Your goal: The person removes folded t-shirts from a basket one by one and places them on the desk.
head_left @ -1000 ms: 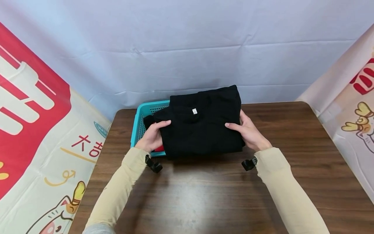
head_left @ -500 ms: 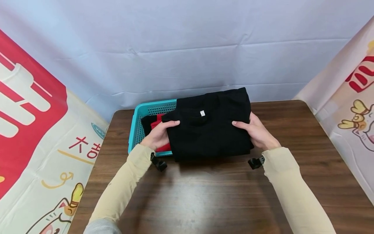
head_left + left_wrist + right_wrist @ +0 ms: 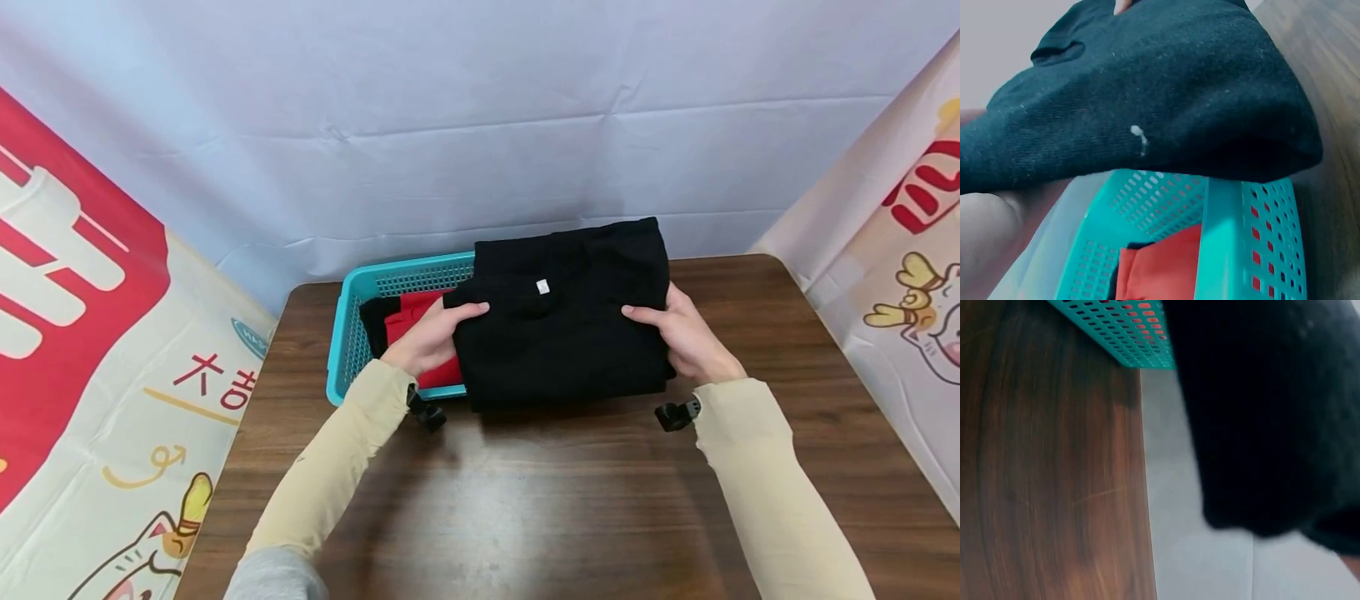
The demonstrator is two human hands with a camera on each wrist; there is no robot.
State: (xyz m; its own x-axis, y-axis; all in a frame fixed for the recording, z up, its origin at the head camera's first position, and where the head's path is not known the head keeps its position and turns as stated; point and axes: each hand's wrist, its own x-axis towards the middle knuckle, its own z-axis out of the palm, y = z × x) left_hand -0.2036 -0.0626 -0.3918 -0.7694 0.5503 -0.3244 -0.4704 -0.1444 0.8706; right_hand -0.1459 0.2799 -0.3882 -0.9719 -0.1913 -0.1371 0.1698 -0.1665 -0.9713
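**A:** Item one, nearest the viewer?

**B:** Two cream sleeves over a dark wooden table, each with a small black wrist mount.

**A:** Item two — the hands?

**B:** Left hand: thumb on top of a folded black garment, fingers beneath its left edge, gripping it. Right hand: thumb laid over the garment's right edge, remaining fingers hidden under the cloth, also holding it.

**A:** Position of the garment?

**B:** Held level between both hands, above the right half of a teal basket and the table just beside it. A small white label shows near its collar. The left wrist view shows the cloth's underside clear of the basket rim; whether it touches the basket elsewhere cannot be told.

**A:** Item three — basket contents?

**B:** A folded red cloth, with a dark piece at its left side. The basket stands at the table's far left part, its walls perforated.

**A:** Farthest entries?

**B:** A pale creased backdrop; printed banners at the left and right, with red lettering and cartoon figures.
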